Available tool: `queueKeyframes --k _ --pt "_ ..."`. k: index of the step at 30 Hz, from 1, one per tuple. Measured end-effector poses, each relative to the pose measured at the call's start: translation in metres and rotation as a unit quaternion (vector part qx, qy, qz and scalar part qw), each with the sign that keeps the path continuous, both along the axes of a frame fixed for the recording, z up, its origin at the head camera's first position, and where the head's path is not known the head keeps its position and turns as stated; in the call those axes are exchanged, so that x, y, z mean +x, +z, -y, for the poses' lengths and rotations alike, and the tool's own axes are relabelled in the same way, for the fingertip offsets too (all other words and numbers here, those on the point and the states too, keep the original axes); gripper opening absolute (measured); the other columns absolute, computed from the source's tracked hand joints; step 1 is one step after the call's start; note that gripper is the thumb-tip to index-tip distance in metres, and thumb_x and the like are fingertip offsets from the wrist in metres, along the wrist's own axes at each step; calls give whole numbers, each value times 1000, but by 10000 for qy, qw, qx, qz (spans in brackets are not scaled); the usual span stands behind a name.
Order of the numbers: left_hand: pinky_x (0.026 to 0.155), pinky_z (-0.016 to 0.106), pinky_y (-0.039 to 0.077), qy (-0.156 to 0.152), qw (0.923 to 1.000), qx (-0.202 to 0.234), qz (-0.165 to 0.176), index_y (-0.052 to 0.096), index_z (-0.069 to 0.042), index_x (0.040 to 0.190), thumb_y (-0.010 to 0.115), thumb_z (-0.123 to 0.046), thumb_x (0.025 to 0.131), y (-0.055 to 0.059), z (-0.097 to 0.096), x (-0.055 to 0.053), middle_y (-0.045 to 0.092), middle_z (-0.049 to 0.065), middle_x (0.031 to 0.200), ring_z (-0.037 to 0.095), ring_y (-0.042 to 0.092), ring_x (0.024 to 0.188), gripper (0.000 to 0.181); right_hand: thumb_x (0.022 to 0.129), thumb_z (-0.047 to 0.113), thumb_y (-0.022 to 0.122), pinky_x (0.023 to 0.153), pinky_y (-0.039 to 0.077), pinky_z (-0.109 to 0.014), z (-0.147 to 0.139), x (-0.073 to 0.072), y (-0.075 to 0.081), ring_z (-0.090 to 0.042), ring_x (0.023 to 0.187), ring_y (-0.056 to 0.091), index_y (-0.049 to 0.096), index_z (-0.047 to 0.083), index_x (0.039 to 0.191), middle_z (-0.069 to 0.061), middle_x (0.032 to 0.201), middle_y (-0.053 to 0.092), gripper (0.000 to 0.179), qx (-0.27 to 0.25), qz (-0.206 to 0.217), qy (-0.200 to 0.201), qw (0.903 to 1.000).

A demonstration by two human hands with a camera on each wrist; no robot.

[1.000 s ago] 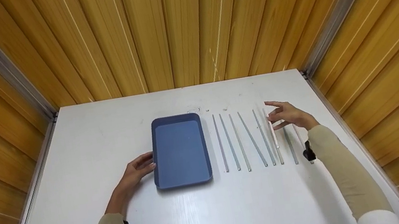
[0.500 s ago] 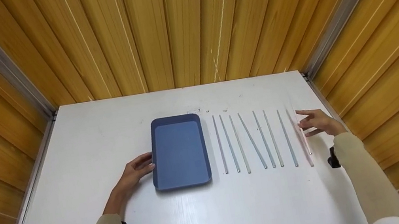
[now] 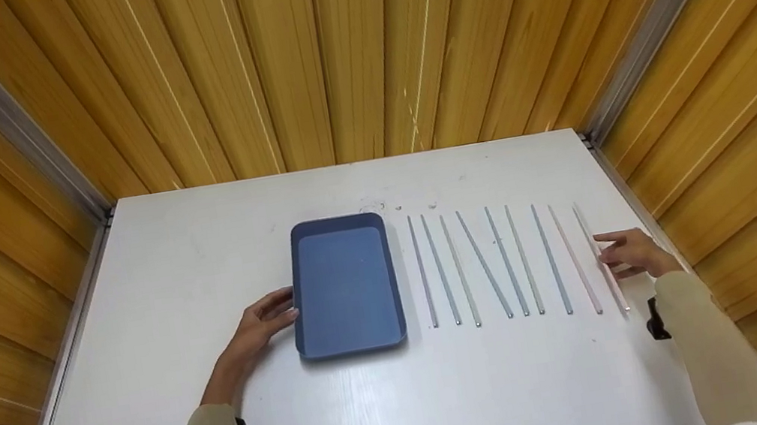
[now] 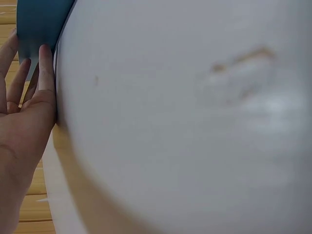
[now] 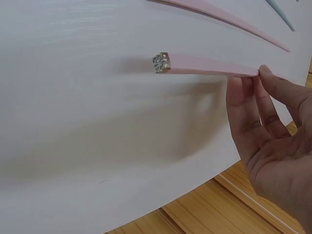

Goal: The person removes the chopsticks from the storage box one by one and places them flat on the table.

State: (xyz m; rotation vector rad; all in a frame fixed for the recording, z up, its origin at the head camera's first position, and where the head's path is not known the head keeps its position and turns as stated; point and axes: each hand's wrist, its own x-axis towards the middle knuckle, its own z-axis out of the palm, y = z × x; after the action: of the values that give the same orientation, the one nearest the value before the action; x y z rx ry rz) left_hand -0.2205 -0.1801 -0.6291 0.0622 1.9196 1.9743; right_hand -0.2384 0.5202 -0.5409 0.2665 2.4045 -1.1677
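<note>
At the far right of the head view, my right hand [image 3: 636,254] pinches a pink chopstick [image 5: 209,64] between thumb and fingers. Its square silver-coloured end faces the right wrist camera, and its shadow falls on the table below. To the left lies another pink chopstick [image 3: 577,264], then a blue chopstick [image 3: 552,261] and several more in a spread row, blue, greenish and purplish. My left hand [image 3: 252,343] touches the left side of a blue rectangular tray [image 3: 346,294] with fairly straight fingers [image 4: 46,73]. Nothing lies in the tray.
The white table [image 3: 380,417] runs back to a wood-patterned wall [image 3: 295,66], with similar walls left and right. The right hand is close to the table's right edge. One chopstick [image 3: 484,264] in the row slants more than its neighbours.
My right hand has moved right and toward me, carrying the pink chopstick past the row to its right end and lowering it toward the table. The left hand stays at the tray.
</note>
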Motion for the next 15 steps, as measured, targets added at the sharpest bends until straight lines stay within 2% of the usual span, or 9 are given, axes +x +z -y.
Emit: queueKeyframes --k 2,8,15 --pt "103 22 53 -13 10000 26 12 44 -3 153 73 -14 96 0 -1 1 45 21 158 35 43 147 65 102 4 59 81 64 -39 -3 3 -3 -12 88 69 29 -10 153 -23 116 66 61 -17 7 -75 10000" --pt "103 23 53 -7 10000 10 76 44 -4 153 73 -16 95 3 -1 4 45 21 158 34 43 148 66 101 3 59 77 63 -35 -11 9 -12 -8 82 67 26 -11 153 1 99 66 63 -181 -31 -142 9997" --pt "103 23 54 90 9999 -6 73 46 -4 152 74 -15 95 5 -2 2 47 20 157 34 44 147 65 101 3 58 75 63 -33 -10 11 -18 -9 85 66 28 -10 154 0 99 67 62 -130 -37 -22 9999"
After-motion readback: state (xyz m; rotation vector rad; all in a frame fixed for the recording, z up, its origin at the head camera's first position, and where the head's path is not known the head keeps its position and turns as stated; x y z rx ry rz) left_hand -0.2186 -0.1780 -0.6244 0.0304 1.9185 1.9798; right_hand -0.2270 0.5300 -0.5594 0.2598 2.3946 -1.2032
